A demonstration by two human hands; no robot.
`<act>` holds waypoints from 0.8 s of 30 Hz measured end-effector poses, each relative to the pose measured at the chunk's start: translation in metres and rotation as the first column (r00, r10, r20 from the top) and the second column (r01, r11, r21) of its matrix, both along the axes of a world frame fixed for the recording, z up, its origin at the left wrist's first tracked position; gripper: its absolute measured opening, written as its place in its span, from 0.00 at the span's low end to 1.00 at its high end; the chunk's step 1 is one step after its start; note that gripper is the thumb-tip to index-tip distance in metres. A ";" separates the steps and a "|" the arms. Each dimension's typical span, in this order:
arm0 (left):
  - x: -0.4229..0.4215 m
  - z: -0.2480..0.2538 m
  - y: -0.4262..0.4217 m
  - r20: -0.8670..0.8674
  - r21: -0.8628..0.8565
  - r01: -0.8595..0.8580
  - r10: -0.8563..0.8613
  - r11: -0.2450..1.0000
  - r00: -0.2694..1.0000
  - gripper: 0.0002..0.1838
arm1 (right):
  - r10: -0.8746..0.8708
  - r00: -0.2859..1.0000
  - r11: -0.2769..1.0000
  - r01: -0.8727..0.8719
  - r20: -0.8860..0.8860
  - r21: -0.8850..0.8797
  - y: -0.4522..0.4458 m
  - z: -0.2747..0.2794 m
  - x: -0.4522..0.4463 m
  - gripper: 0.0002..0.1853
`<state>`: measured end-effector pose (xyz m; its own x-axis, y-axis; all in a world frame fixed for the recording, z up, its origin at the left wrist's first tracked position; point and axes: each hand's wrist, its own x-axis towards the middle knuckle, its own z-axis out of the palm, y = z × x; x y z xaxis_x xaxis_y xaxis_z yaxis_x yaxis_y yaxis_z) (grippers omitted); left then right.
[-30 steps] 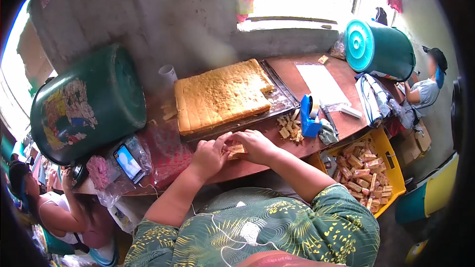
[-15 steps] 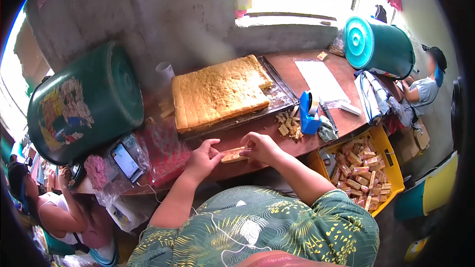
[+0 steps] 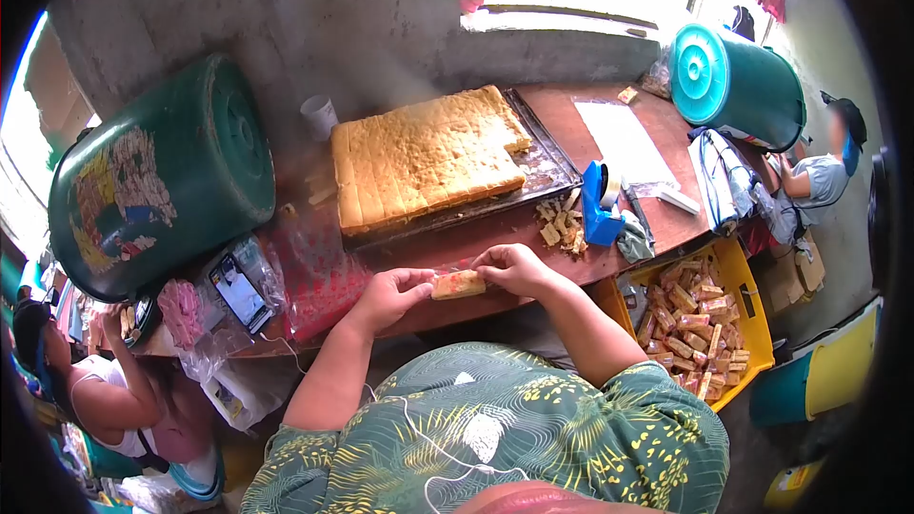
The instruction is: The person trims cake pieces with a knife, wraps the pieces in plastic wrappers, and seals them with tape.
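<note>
You have a small oblong pale-yellow cake bar in clear, red-printed wrap (image 3: 459, 286) up between your two hands, over the near edge of the reddish-brown wooden bench (image 3: 547, 278). Its long axis runs across your body, from left to right, close to level and roughly in line with that edge, so one short end faces each hand. Your left hand (image 3: 392, 299) has its thumb and forefinger pinched together at the left end; your right hand (image 3: 515, 270) grips the wrap at the right end, with its fingertips by the far corner. Neither hand is clearly nearer: each is at its own end, and the broad middle of the bar is uncovered between them. How firmly each pinch holds, and how the film is folded under your fingertips, you cannot tell from here.

Straight beyond the bar, apart from it, lies the large golden-brown slab of sheet cake (image 3: 428, 157) on a dark metal tray (image 3: 550, 160). Past your right hand, on the bench, are a loose heap of cake scraps (image 3: 562, 227) and a blue plastic tape dispenser (image 3: 600, 214). The yellow plastic crate of wrapped bars (image 3: 759, 347) sits low on your right, nearer your right arm than your left. Red-printed clear plastic sheets (image 3: 319, 281) lie beyond and to the left of your left hand.
</note>
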<state>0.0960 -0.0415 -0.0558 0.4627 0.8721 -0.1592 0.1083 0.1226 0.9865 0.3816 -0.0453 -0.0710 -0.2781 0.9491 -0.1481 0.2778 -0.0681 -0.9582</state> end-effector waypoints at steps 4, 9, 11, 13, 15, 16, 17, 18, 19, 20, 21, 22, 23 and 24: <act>0.007 -0.011 -0.002 -0.136 0.314 -0.156 0.207 0.936 0.969 0.14 | -0.141 0.989 0.990 0.139 0.051 0.039 -0.012 0.019 -0.005 0.17; 0.005 0.008 -0.011 -0.444 0.727 0.047 0.416 0.685 0.793 0.07 | -0.196 0.906 0.885 -0.002 0.375 0.466 -0.011 0.006 0.011 0.13; -0.005 -0.005 -0.007 -0.493 0.684 0.096 0.361 0.724 0.792 0.08 | -0.246 0.832 0.825 -0.090 0.497 0.559 -0.011 0.003 0.017 0.12; -0.006 -0.013 -0.008 -0.539 0.652 0.104 0.363 0.751 0.760 0.08 | -0.224 0.773 0.872 -0.112 0.593 0.476 -0.015 0.005 0.018 0.13; -0.002 -0.017 -0.006 -0.551 0.680 0.079 0.436 0.729 0.712 0.08 | -0.238 0.732 0.877 -0.121 0.639 0.465 -0.012 0.012 0.013 0.14; 0.001 -0.023 -0.005 -0.532 0.716 0.050 0.498 0.696 0.685 0.08 | -0.263 0.703 0.878 -0.110 0.661 0.466 -0.012 0.015 0.009 0.16; 0.002 -0.026 -0.003 -0.475 0.737 0.027 0.490 0.675 0.731 0.08 | -0.286 0.710 0.876 -0.078 0.643 0.476 -0.012 0.012 0.007 0.18; 0.002 -0.028 0.000 -0.415 0.761 0.009 0.477 0.648 0.775 0.08 | -0.310 0.753 0.826 -0.087 0.580 0.556 -0.014 0.015 0.003 0.13; -0.001 -0.021 0.002 -0.536 0.672 0.150 0.338 0.725 0.773 0.06 | -0.261 0.745 0.830 -0.151 0.614 0.536 -0.012 0.010 0.005 0.12; 0.001 -0.015 -0.004 -0.611 0.641 0.207 0.329 0.739 0.720 0.06 | -0.221 0.732 0.831 -0.205 0.645 0.518 -0.014 0.006 0.005 0.12; 0.004 -0.008 -0.008 -0.681 0.606 0.267 0.315 0.749 0.662 0.06 | -0.228 0.703 0.812 -0.244 0.673 0.530 -0.021 0.003 0.003 0.11; 0.005 -0.002 -0.010 -0.743 0.569 0.328 0.301 0.754 0.598 0.07 | -0.245 0.673 0.789 -0.280 0.698 0.547 -0.030 0.007 0.000 0.11; 0.005 -0.001 -0.019 -0.757 0.612 0.411 0.352 0.676 0.550 0.09 | -0.267 0.643 0.764 -0.313 0.718 0.564 -0.038 0.010 -0.003 0.11; 0.007 -0.003 -0.029 -0.767 0.615 0.439 0.369 0.655 0.525 0.09 | -0.270 0.593 0.746 -0.370 0.759 0.554 -0.046 0.011 -0.003 0.16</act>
<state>0.1027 -0.0706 -0.0587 0.5094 0.8469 0.1529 0.8302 -0.5304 0.1718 0.3789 -0.0915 -0.0603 -0.4102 0.8728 0.2644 0.8753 0.4582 -0.1548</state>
